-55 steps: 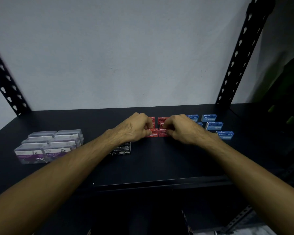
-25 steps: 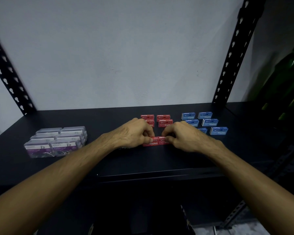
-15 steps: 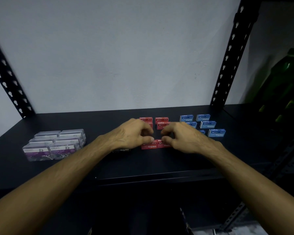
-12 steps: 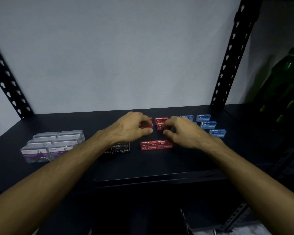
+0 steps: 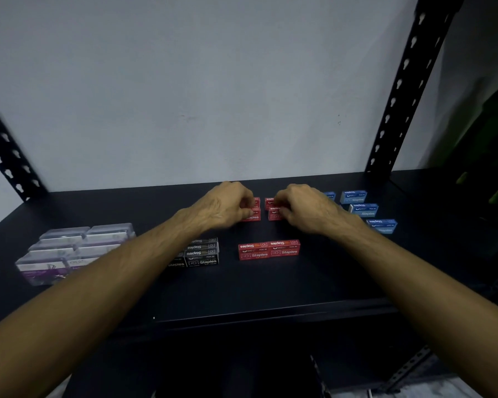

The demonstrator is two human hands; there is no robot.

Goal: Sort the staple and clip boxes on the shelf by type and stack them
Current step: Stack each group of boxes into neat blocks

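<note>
Gripping one red staple box behind the front red pair (image 5: 268, 249) in each curled hand, left hand (image 5: 223, 206) and right hand (image 5: 302, 209), we lift both level.

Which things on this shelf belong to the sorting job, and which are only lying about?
Job:
- red staple boxes at the back, touched by the left hand and right hand
- front red pair
- black staple boxes
- blue staple boxes
- clear clip boxes

Not job:
- shelf uprights
- green object, far right
</note>
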